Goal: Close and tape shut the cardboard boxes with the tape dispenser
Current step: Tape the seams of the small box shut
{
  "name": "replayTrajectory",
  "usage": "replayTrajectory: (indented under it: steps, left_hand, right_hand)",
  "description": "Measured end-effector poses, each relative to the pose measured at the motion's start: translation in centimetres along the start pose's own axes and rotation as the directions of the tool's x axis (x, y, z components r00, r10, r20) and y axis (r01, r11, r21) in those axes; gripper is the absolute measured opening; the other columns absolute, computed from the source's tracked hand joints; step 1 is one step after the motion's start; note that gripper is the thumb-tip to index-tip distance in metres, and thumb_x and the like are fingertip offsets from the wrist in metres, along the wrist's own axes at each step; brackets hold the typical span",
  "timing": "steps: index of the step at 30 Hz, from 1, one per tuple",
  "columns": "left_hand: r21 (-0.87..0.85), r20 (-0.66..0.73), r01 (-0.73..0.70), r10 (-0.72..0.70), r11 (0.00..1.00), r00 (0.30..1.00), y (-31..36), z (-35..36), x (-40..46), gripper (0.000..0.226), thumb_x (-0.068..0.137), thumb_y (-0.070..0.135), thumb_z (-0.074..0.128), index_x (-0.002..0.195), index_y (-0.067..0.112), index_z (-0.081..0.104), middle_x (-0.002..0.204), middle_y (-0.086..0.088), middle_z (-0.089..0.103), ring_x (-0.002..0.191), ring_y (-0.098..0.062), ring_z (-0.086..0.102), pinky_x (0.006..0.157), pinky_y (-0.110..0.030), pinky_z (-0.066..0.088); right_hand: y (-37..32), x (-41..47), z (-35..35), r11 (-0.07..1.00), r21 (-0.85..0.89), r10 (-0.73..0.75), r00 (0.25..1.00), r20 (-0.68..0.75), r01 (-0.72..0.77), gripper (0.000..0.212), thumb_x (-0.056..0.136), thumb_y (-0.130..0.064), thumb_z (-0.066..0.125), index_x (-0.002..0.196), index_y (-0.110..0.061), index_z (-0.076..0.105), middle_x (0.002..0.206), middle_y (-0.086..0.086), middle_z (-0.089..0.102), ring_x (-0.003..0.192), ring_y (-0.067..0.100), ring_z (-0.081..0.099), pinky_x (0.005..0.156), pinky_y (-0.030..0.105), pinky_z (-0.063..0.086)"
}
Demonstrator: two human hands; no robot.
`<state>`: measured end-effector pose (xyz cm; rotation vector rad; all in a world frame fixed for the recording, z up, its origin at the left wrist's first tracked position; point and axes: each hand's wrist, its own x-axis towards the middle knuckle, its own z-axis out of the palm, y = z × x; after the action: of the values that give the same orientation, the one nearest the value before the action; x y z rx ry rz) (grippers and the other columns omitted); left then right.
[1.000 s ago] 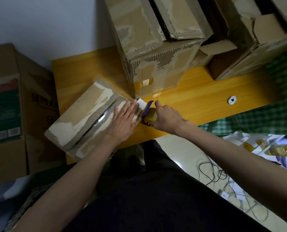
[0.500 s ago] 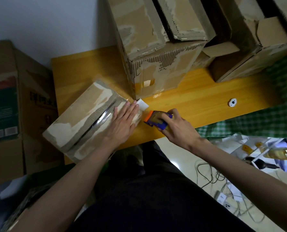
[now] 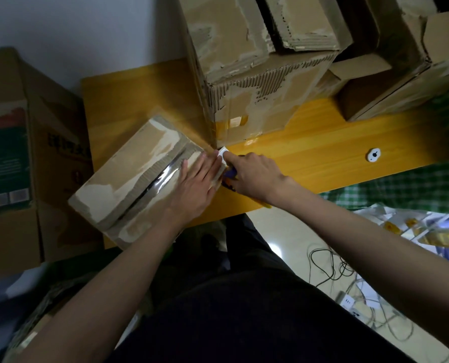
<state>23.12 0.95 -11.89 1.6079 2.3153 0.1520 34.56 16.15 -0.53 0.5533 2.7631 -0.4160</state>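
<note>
Head view. Small closed brown cardboard box (image 3: 139,176), skin scuffed and peeled to pale patches, lies skewed at centre left of the frame on the yellow wooden table (image 3: 323,142). A shiny strip of clear tape (image 3: 163,176) runs along its top seam.

Left hand (image 3: 194,184) lies flat on the box's right end, fingers straight and spread, pressing the flaps down. Fingertips reach the box edge beside a small white tag (image 3: 223,152).

Right hand (image 3: 255,176), just right of the left and touching it, is curled around the blue-and-orange tape dispenser (image 3: 230,176). Only slivers of the dispenser show under the palm, at the box's right end. Index finger extends to the white tag.

Larger worn cardboard box (image 3: 257,82) stands behind, upper centre.
</note>
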Motion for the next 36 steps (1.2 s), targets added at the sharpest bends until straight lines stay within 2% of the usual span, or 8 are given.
replayTrajectory:
  steps: [3, 10, 14, 18, 22, 27, 31, 36]
  left_hand:
    - [-0.008, 0.012, 0.000, 0.000, 1.000, 1.000, -0.2, 0.3, 0.1, 0.063, 0.099, 0.040, 0.011, 0.153, 0.033, -0.021, 0.165, 0.009, -0.016, 0.154, -0.015, -0.015, 0.123, -0.057, -0.004]
    - [0.004, 0.048, 0.008, -0.008, 1.000, 0.999, 0.0, 0.0, 0.2, 0.067, 0.098, 0.036, 0.016, 0.153, 0.030, -0.021, 0.163, 0.009, -0.022, 0.153, -0.015, -0.018, 0.123, -0.056, -0.007]
    - [-0.018, 0.057, 0.015, -0.013, 1.000, 0.998, -0.1, -0.2, 0.4, 0.069, 0.101, 0.034, 0.025, 0.158, 0.028, -0.013, 0.167, 0.007, -0.017, 0.154, -0.014, -0.019, 0.123, -0.057, -0.006]
    - [-0.013, 0.006, -0.001, 0.001, 1.000, 1.000, -0.2, 0.0, -0.1, 0.070, 0.106, 0.034, 0.033, 0.159, 0.028, -0.013, 0.168, 0.007, -0.016, 0.154, -0.016, -0.016, 0.123, -0.059, -0.001]
    - [0.014, -0.065, 0.022, -0.021, 1.000, 0.998, -0.3, 0.2, 0.4, 0.080, 0.101, 0.029, 0.047, 0.162, 0.024, -0.006, 0.169, 0.008, -0.014, 0.155, -0.015, -0.013, 0.123, -0.060, 0.003]
    - [0.018, -0.042, 0.027, -0.026, 0.999, 0.999, -0.1, 0.4, 0.3, 0.079, 0.100, 0.032, 0.046, 0.162, 0.022, -0.002, 0.169, 0.006, -0.012, 0.155, -0.016, -0.012, 0.123, -0.059, 0.002]
    - [-0.019, -0.065, 0.034, -0.035, 0.999, 0.997, -0.1, 0.1, 0.3, 0.076, 0.100, 0.047, 0.041, 0.162, 0.022, 0.006, 0.170, 0.006, -0.004, 0.156, -0.014, -0.009, 0.124, -0.057, 0.001]
    - [-0.046, -0.225, 0.125, -0.132, 0.991, 0.965, 1.4, -0.3, 1.1, 0.058, 0.095, 0.051, 0.046, 0.146, 0.023, 0.045, 0.158, 0.001, 0.037, 0.147, -0.021, 0.031, 0.117, -0.052, 0.024]
  right_hand:
    - [-0.6, 0.8, 0.0, 0.993, -0.114, -0.036, 0.999, -0.001, 0.035, 0.064, 0.101, -0.036, 0.054, 0.155, -0.036, 0.021, 0.110, 0.013, 0.066, 0.099, 0.037, 0.061, 0.063, 0.037, 0.037]
    - [-0.1, 1.1, -0.2, 0.982, -0.179, -0.054, 0.998, 0.011, 0.055, 0.066, 0.100, -0.035, 0.056, 0.155, -0.036, 0.019, 0.107, 0.014, 0.064, 0.098, 0.036, 0.062, 0.062, 0.037, 0.037]
    - [0.0, 1.6, -0.3, 0.994, -0.039, 0.104, 0.992, 0.068, -0.101, 0.046, 0.098, -0.031, 0.054, 0.140, -0.028, 0.036, 0.100, 0.013, 0.061, 0.098, 0.038, 0.062, 0.065, 0.039, 0.038]
    - [0.0, -0.7, 3.7, 0.989, -0.142, 0.064, 0.982, 0.180, -0.039, 0.049, 0.101, -0.026, 0.056, 0.144, -0.029, 0.034, 0.116, 0.013, 0.060, 0.105, 0.032, 0.060, 0.066, 0.038, 0.041]
    - [2.7, -2.9, 6.1, 0.971, 0.085, 0.219, 0.973, 0.066, -0.224, 0.035, 0.095, -0.032, 0.060, 0.123, -0.024, 0.041, 0.109, 0.015, 0.051, 0.091, 0.040, 0.063, 0.062, 0.041, 0.043]
    - [4.1, -2.0, 5.8, 0.940, 0.182, 0.281, 0.957, 0.077, -0.290, 0.037, 0.095, -0.037, 0.063, 0.120, -0.025, 0.038, 0.104, 0.013, 0.051, 0.075, 0.036, 0.052, 0.061, 0.040, 0.041]
    - [5.8, -3.1, 6.5, 0.885, 0.338, 0.325, 0.945, 0.049, -0.322, 0.048, 0.089, -0.037, 0.070, 0.123, -0.024, 0.039, 0.105, 0.013, 0.053, 0.081, 0.039, 0.058, 0.066, 0.043, 0.050]
    - [5.6, -3.0, 7.1, 0.774, 0.539, 0.390, 0.921, 0.007, -0.332, 0.046, 0.086, -0.036, 0.066, 0.123, -0.023, 0.041, 0.106, 0.012, 0.046, 0.084, 0.036, 0.049, 0.070, 0.038, 0.041]
